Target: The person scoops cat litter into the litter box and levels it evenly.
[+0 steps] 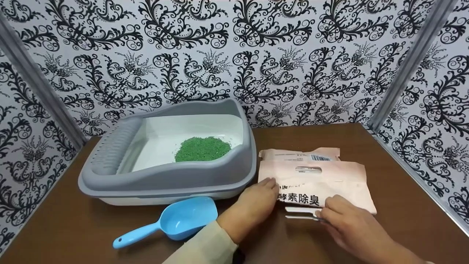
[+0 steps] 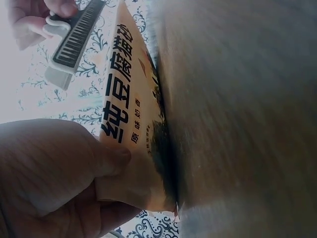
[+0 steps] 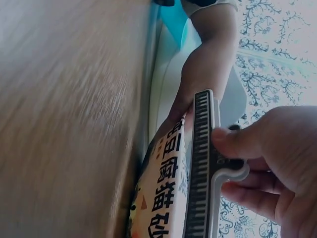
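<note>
A pale pink cat litter bag [image 1: 329, 176] with black printed characters lies on the table, its top folded over. My left hand [image 1: 256, 200] pinches the bag's left end; in the left wrist view its thumb [image 2: 111, 158] lies on the printed face and fingers are behind. Just in front of the bag's near edge, my right hand [image 1: 351, 222] grips a white and black bag clip [image 1: 300, 209]. The right wrist view shows the clip's ridged strip [image 3: 200, 163] alongside the bag, thumb and fingers on its handle. The clip's jaws stand apart in the head view.
A grey and white litter box [image 1: 165, 181] stands at left, holding a heap of green litter [image 1: 201, 148]. In front of it lies a blue scoop [image 1: 183, 220], close to my left forearm. Patterned walls [image 1: 274, 73] enclose the brown table [image 1: 403, 205] at the back and sides.
</note>
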### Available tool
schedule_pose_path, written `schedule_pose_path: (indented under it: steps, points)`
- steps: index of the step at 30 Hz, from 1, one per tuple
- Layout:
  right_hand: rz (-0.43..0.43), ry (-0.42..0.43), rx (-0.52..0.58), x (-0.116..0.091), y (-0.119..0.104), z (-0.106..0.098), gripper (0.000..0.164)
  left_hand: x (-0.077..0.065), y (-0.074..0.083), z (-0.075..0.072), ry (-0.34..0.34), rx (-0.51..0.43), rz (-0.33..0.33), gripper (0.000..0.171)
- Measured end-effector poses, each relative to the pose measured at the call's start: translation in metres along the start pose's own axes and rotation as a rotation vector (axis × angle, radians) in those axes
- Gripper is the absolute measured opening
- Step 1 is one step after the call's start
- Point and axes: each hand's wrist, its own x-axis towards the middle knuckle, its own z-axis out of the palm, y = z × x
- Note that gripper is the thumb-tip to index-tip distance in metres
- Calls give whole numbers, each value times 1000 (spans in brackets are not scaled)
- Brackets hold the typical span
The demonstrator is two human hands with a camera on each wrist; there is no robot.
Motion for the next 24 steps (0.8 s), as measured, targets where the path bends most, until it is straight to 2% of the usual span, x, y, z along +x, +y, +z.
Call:
schedule_pose_path:
  steps: [3,8,12,15,18,24]
  points:
    - [26,-1,-58,-1,3,2,39,0,-1,-1,-30,-17,8,32]
    - [41,-2,-82,-4,7,7,41,2,-4,-3,-94,-63,12,35]
    - [48,-20,-94,-5,10,10,41,4,-6,-3,-120,-92,2,35]
    - [61,-37,-118,-5,13,12,38,4,-7,-2,-123,-102,-8,35]
    - [64,-52,-136,-6,15,15,28,4,-7,-1,-117,-112,-10,34]
    - [44,-52,-120,-6,19,21,20,4,-9,2,-41,-108,15,25]
